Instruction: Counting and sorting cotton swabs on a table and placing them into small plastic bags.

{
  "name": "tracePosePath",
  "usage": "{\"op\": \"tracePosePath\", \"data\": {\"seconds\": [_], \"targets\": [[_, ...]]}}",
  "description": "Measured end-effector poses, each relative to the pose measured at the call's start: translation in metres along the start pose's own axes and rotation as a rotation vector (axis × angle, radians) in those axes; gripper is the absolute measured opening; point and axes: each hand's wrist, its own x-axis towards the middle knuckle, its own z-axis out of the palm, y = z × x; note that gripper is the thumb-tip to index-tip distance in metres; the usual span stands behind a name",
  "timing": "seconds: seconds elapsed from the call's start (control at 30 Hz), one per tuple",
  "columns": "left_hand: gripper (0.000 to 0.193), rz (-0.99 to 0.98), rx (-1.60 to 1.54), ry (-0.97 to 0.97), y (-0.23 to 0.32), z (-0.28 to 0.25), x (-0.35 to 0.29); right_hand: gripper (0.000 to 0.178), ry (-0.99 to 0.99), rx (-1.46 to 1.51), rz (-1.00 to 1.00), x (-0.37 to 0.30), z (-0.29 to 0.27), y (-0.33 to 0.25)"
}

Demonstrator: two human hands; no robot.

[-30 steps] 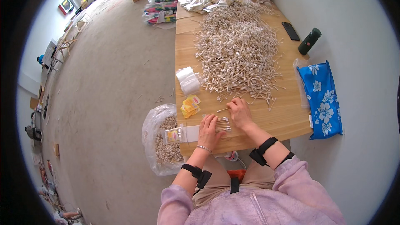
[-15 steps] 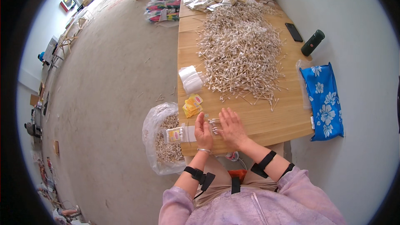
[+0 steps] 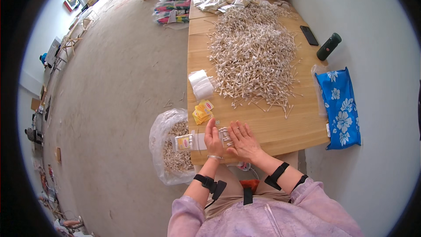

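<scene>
Squaring up a small batch of cotton swabs [image 3: 226, 136] looks, from where I stand, like the step in hand: the sticks lie on the wooden table [image 3: 289, 127] roughly side by side, running across from one hand toward the other. The left hand [image 3: 214, 140] stands on its edge with the thumb side uppermost, fingers straight and together, gripping nothing that I can see; the right hand [image 3: 244, 142] is laid out nearly flat, fingers a little apart and pointing away and leftward, with no swab visibly pinched in them. The batch sits in the narrow gap between the two, just right of the left fingers and against or partly beneath the right ones (I cannot tell which from here, nor whether both ends are pressed). The next move, I'd judge, calls for light, even pressure from both sides, so that the tips come level without the sticks rolling or riding over each other. Beyond the fingers spreads a loose heap of swabs [image 3: 252, 57], while a yellow-labelled swab packet [image 3: 184, 142] lies to the left, jutting past the table's edge.
</scene>
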Motion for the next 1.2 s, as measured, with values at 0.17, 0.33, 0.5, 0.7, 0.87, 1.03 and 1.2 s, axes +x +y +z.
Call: {"op": "tracePosePath", "data": {"seconds": [0.17,0.33,0.5,0.7,0.87,1.03,1.2], "targets": [[0.038,-0.013,-0.015,-0.004,-0.002,-0.004,0.0,0.088,0.01,0.088,0.123,0.007,-0.01,0.003],[0.037,-0.018,-0.034,-0.011,0.0,-0.004,0.004,0.094,0.164,0.125,0.201,0.006,-0.008,0.008],[0.039,-0.064,-0.115,-0.023,0.004,0.006,-0.003,0.094,-0.021,-0.033,0.067,-0.006,0.001,0.0],[0.04,-0.074,-0.133,-0.04,0.001,0.004,-0.002,0.097,-0.098,-0.008,0.148,0.014,-0.006,-0.006],[0.042,-0.104,-0.128,-0.021,0.01,0.007,0.002,0.097,-0.018,0.012,0.121,0.012,0.002,0.002],[0.043,-0.1,-0.141,-0.024,0.007,0.004,0.003,0.095,0.026,-0.111,0.044,0.015,0.003,0.001],[0.043,-0.089,-0.157,-0.031,0.005,0.005,0.006,0.093,-0.031,-0.059,0.077,0.028,0.001,0.005]]}}
